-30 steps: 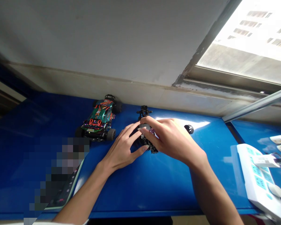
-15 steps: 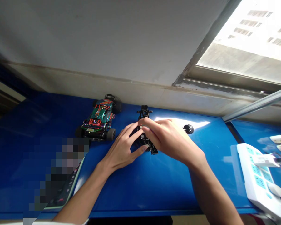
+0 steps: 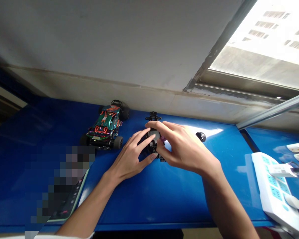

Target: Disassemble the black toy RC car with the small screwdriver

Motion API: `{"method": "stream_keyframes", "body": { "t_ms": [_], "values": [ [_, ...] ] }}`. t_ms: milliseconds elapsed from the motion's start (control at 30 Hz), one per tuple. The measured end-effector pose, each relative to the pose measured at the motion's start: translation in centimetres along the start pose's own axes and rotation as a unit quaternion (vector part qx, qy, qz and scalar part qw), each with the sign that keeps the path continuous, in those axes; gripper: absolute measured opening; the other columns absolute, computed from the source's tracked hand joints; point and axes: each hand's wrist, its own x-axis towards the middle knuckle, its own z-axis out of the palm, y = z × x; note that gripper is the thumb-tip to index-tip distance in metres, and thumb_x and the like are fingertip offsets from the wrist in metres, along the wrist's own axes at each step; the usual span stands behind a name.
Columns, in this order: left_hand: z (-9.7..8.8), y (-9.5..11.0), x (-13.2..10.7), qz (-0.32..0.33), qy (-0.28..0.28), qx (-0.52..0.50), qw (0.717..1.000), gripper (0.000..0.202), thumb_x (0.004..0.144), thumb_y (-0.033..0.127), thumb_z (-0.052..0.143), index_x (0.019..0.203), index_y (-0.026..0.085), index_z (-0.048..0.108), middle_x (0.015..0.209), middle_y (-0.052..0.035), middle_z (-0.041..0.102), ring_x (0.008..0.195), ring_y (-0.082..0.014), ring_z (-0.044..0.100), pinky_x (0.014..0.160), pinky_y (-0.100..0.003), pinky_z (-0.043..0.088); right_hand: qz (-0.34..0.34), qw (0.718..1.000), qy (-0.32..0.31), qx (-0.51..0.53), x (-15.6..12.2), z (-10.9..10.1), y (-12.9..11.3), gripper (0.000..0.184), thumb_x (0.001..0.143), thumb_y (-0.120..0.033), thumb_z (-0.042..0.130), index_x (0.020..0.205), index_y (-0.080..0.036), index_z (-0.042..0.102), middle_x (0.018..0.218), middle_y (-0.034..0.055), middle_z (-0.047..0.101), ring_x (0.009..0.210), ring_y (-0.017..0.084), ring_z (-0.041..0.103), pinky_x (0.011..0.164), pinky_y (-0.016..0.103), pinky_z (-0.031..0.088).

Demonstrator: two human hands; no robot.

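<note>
A black toy car chassis (image 3: 153,134) lies on the blue tabletop, its far end showing beyond my fingers. My left hand (image 3: 133,154) holds it from the left, two fingertips on its top and the thumb on its near end. Over its right side arches my right hand (image 3: 180,142), index finger and thumb apart. A small purple part (image 3: 163,138) shows beneath that hand; whether it is touched I cannot tell. My right hand's other fingers are mostly hidden.
Left of the chassis stands a green and orange toy truck (image 3: 106,124). A small black wheel (image 3: 201,136) lies to the right. A tablet-like screen (image 3: 67,202) is at the near left, partly blurred. A white power strip (image 3: 274,186) with plugs stands at the right edge.
My right hand has shifted slightly right, and its thumb and index finger have parted, uncovering the chassis top and the purple part. My left hand stays in place.
</note>
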Motion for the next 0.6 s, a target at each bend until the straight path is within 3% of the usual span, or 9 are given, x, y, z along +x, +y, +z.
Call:
{"method": "stream_keyframes", "body": {
  "t_ms": [200, 367, 533, 600],
  "values": [
    [0.10, -0.08, -0.12, -0.003, 0.002, 0.005, 1.000, 0.058, 0.104, 0.056, 0.056, 0.150, 0.021, 0.058, 0.165, -0.0152, 0.045, 0.152, -0.0357, 0.043, 0.125, -0.056, 0.040, 0.042, 0.999, -0.032, -0.013, 0.07, -0.18, -0.10, 0.034, 0.108, -0.032, 0.046, 0.137, -0.022, 0.061, 0.088, 0.0053, 0.075, 0.073, 0.018, 0.065, 0.067, 0.028, 0.037],
    [-0.02, 0.01, -0.07, -0.002, -0.002, 0.002, 1.000, 0.062, 0.104, 0.054, 0.056, 0.158, 0.023, 0.050, 0.170, -0.0131, 0.040, 0.155, -0.0354, 0.039, 0.126, -0.055, 0.040, 0.006, 1.000, -0.010, 0.011, 0.00, -0.08, 0.04, 0.048, 0.100, -0.021, 0.051, 0.148, -0.024, 0.053, 0.106, 0.0073, 0.075, 0.080, 0.018, 0.066, 0.071, 0.028, 0.040],
    [0.09, -0.12, -0.15, -0.005, 0.004, 0.002, 1.000, 0.057, 0.103, 0.055, 0.057, 0.150, 0.023, 0.059, 0.164, -0.0142, 0.048, 0.152, -0.0359, 0.044, 0.124, -0.056, 0.041, 0.040, 0.999, -0.021, -0.008, 0.23, -0.10, -0.08, 0.032, 0.109, -0.034, 0.046, 0.132, -0.022, 0.063, 0.090, 0.0068, 0.075, 0.077, 0.019, 0.066, 0.068, 0.028, 0.037],
    [0.12, -0.16, -0.17, -0.007, 0.002, 0.005, 1.000, 0.057, 0.103, 0.055, 0.057, 0.150, 0.023, 0.059, 0.163, -0.0141, 0.048, 0.152, -0.0362, 0.044, 0.125, -0.056, 0.041, 0.036, 0.999, -0.031, -0.006, 0.20, -0.14, -0.08, 0.031, 0.109, -0.031, 0.044, 0.132, -0.023, 0.063, 0.090, 0.0061, 0.076, 0.074, 0.018, 0.066, 0.068, 0.028, 0.037]
  ]
}}
